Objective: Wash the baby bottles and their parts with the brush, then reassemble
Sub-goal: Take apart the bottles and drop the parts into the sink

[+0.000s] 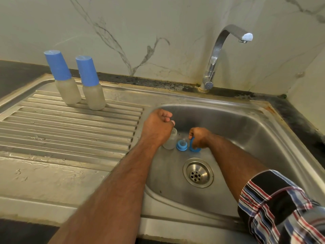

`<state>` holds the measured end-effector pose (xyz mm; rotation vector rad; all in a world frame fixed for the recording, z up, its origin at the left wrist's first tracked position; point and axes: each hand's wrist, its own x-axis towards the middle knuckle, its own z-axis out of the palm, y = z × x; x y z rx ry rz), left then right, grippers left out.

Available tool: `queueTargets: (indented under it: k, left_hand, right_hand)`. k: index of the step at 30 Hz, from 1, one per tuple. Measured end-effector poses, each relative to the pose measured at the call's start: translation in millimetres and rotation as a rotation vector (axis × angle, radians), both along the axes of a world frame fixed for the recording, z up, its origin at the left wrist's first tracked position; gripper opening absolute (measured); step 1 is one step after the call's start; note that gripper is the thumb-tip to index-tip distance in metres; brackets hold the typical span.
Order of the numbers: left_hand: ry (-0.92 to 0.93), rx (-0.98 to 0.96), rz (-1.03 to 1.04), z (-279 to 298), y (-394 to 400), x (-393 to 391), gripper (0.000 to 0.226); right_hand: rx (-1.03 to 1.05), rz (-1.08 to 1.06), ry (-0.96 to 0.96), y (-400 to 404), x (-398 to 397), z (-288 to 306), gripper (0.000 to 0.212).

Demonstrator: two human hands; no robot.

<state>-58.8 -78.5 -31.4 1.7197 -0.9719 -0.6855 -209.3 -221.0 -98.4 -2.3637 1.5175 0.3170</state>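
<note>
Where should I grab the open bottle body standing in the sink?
Wrap the frosted side wall of the bottle body from its left, where the left hand hovers. It stands upright, open-mouthed, and the blue nipple collar crowds its right side.

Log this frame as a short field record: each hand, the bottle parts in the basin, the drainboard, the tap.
left hand: fingers curled above the open bottle body; grip on it unclear
right hand: grips blue ring
basin: bottle body upright, blue collar with teat beside it, drain nearer the camera
drainboard: two capped bottles standing
tap: no water visible
brush: not in view
</note>
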Motion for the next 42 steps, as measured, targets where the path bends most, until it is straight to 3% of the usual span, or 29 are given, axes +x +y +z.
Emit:
queueTargets:
  k: [5,10,13,19,23,28,32,38,42]
  left_hand:
    - [-0.005,-0.001,0.000,-1.2,-0.7,-0.3,0.021]
    - [-0.016,0.004,-0.007,-1.2,-1.8,-0.5,0.022]
    - [-0.030,0.015,-0.003,0.0,-2.0,-2.3,0.021]
    - [-0.029,-0.072,0.113,16.8,5.2,1.3,0.018]
    - [0.011,-0.179,0.265,30.5,19.0,17.4,0.024]
    - [0.114,-0.235,0.436,36.8,42.7,62.2,0.037]
    - [-0.003,-0.209,0.488,39.8,60.8,112.2,0.050]
    - [-0.077,-0.160,0.425,38.4,73.2,151.1,0.075]
    - [-0.139,-0.133,0.329,37.1,62.5,164.6,0.075]
  right_hand:
    - [-0.015,0.005,0.039,-0.2,-0.9,0.5,0.042]
    - [-0.012,-0.017,0.041,2.8,-2.7,5.8,0.065]
    - [-0.072,-0.015,0.047,4.3,-4.8,17.6,0.051]
    - [-0.293,-0.084,-0.335,35.2,22.6,76.4,0.028]
    - [-0.371,-0.018,-0.498,73.1,56.9,106.9,0.040]
    - [-0.307,0.082,-0.572,108.3,112.2,119.3,0.056]
    - [-0.184,0.068,-0.705,128.0,154.9,123.1,0.062]
    - [0.000,0.032,-0.769,141.9,199.2,123.7,0.072]
    - [0.017,0.040,-0.735,148.5,207.9,121.0,0.072]
